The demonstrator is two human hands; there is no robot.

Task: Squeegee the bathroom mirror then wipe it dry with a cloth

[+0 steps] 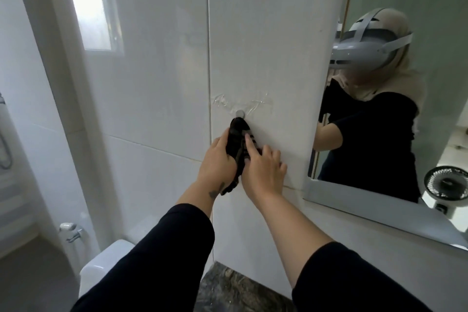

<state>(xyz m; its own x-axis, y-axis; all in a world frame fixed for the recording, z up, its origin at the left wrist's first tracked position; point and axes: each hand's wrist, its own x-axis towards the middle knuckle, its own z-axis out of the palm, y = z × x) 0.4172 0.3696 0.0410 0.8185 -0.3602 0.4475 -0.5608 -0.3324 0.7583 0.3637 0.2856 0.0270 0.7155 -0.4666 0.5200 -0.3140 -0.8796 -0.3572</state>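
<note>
A dark patterned cloth (236, 142) hangs against the white tiled wall from a small round hook (239, 113). My left hand (219, 162) grips the cloth from the left side. My right hand (263, 170) rests on its right side, index finger stretched up along the fabric. The mirror (410, 7) is mounted on the wall to the right, its white frame (367, 208) along the bottom. It reflects a person in dark clothes wearing a headset. No squeegee is in view.
A toilet cistern (106, 263) stands at the lower left, with a small wall valve (69, 229) beside it. A dark stone counter (235, 289) lies below my arms. A frosted window (88, 7) is up left. The mirror reflects a small fan (447, 185).
</note>
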